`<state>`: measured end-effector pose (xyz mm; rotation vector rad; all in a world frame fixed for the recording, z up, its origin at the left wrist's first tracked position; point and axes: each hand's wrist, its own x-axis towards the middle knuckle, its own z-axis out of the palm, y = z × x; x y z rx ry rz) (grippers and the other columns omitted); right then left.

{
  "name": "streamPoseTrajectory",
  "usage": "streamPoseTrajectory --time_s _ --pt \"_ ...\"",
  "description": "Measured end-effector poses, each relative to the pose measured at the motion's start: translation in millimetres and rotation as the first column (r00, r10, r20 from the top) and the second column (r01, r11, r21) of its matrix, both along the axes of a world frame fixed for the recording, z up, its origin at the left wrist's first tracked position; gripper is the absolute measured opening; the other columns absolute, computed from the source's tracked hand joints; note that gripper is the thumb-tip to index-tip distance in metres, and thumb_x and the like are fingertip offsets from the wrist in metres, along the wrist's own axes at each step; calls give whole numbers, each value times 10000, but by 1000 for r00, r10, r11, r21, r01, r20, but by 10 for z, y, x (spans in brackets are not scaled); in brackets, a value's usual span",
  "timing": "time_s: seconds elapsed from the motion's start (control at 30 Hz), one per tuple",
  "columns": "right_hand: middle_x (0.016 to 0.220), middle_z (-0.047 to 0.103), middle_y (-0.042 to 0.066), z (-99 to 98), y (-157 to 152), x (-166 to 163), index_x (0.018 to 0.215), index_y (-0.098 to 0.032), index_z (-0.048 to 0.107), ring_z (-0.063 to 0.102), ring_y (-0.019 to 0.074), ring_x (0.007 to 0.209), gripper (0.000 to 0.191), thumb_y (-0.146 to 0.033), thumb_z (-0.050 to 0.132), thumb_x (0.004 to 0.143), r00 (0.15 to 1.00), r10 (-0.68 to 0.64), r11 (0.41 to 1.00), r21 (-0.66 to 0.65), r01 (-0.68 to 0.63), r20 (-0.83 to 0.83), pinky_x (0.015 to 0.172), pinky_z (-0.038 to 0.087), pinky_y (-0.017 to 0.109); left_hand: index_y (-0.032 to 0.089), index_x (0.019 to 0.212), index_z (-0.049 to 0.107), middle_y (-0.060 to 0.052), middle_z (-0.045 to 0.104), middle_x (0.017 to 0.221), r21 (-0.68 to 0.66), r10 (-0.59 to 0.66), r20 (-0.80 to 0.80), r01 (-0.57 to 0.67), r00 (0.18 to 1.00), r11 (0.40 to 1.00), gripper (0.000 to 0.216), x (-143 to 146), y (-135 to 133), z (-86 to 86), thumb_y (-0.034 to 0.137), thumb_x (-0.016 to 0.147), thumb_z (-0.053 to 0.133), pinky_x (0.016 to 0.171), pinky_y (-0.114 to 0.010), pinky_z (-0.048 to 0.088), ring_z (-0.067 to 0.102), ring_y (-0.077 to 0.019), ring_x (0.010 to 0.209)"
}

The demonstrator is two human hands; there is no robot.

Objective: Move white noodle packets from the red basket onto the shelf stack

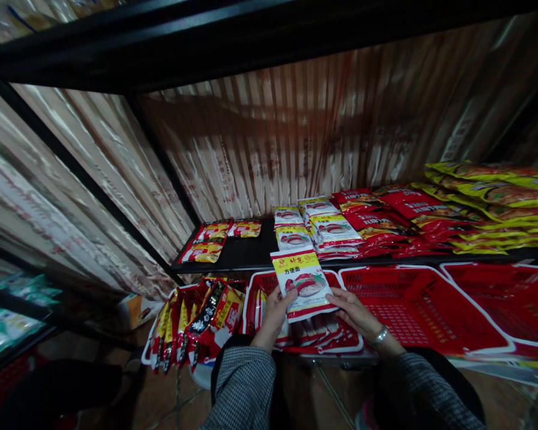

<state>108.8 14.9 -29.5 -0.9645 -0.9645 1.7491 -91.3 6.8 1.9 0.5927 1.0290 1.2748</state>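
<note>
Between my two hands is a white, yellow and red packet of instant noodles (302, 283), its printed front facing up. My left hand (275, 307) grips its lower left side, with the thumb on the front. At the lower right corner, my right hand (354, 307) pinches the edge; a bracelet circles that wrist. Below the packet stands a red basket (356, 341) with more packets standing in it. Just beyond, stacks of matching noodle packets (334, 230) lie on the black shelf (246, 251).
Left of my hands, another basket holds red-and-black packets (217, 310). Red baskets (412, 304) stand to the right. Red packets (367, 218) and piled yellow packets (497, 203) fill the shelf's right side. An upper shelf (251, 45) overhangs everything. A person's dark-clothed leg (63, 385) shows at lower left.
</note>
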Motion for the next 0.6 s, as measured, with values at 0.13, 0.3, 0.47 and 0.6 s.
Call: streamPoseTrajectory --time_s 0.13,0.3,0.47,0.6 --pt "947 745 64 139 51 -124 918 -210 719 689 228 894 367 -422 801 630 999 -8 1000 9 8 -32 882 511 368 143 991 675 -96 736 911 56 -44 -43 46 998 997 627 -158 51 120 325 433 893 793 -368 538 697 -240 803" --pt "872 740 57 297 412 -341 833 -201 709 686 213 823 278 -411 771 663 996 -55 996 72 61 -77 800 544 353 156 1016 662 -82 735 919 176 -34 -101 52 994 983 601 -349 458 289 277 465 870 746 -340 542 689 -210 751" --pt "757 713 29 433 1096 -557 731 -197 661 668 178 784 173 -305 771 653 981 -167 983 56 173 -96 731 561 310 142 945 653 -75 724 834 160 18 -127 2 992 987 521 -413 1216 425 201 466 850 779 -367 529 682 -214 754" --pt "688 673 -12 508 1616 -699 718 -227 600 644 154 742 99 -207 696 718 944 -305 952 -76 298 -122 704 583 319 149 877 649 -65 704 771 119 4 -160 15 987 993 395 -430 1752 459 155 516 809 751 -372 530 673 -211 744"
